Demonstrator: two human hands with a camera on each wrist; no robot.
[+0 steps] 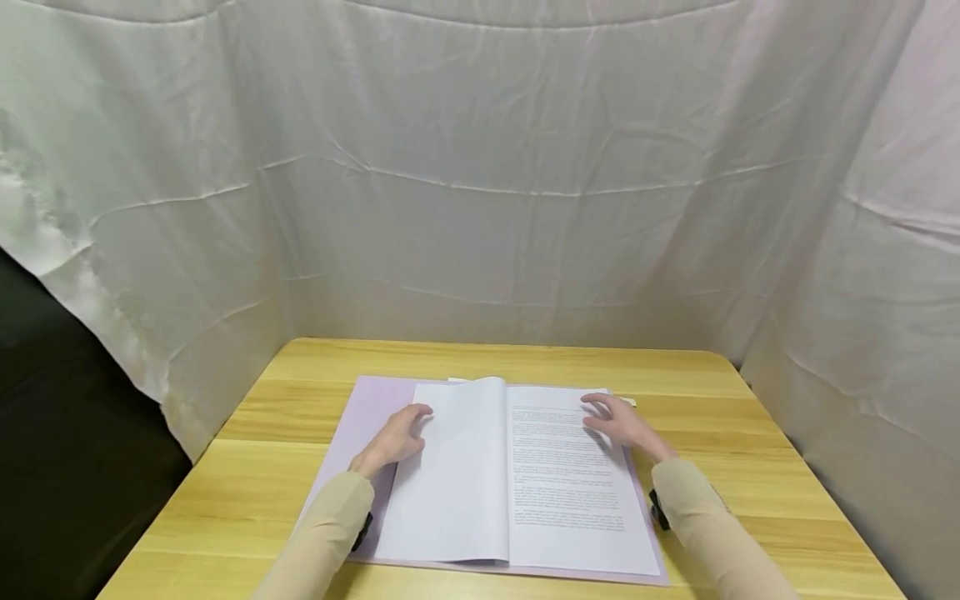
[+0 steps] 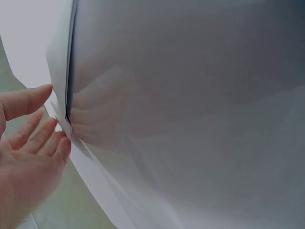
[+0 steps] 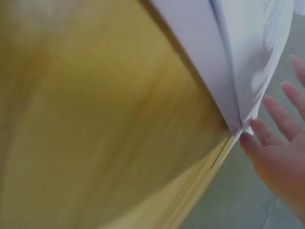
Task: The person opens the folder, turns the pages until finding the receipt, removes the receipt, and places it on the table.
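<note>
A pale purple folder (image 1: 378, 398) lies spread out on the wooden table, with loose-looking white sheets inside. The left sheet (image 1: 457, 483) is blank on its upper face, and its inner edge bulges up along the middle. Lines of print cover the right sheet (image 1: 566, 467). My left hand (image 1: 396, 437) is at the left sheet's outer edge, thumb apart from the fingers; in the left wrist view its fingertips (image 2: 62, 143) are close to that edge. Over the right sheet's upper right corner is my right hand (image 1: 618, 421), fingers spread and relaxed; contact there is unclear.
The wooden table (image 1: 750, 467) extends around the folder. Small white pieces (image 1: 630, 402) stick out behind the folder's top and right corner. Pale cloth (image 1: 525, 208) hangs at the back and both sides; a black area (image 1: 67, 433) shows at left.
</note>
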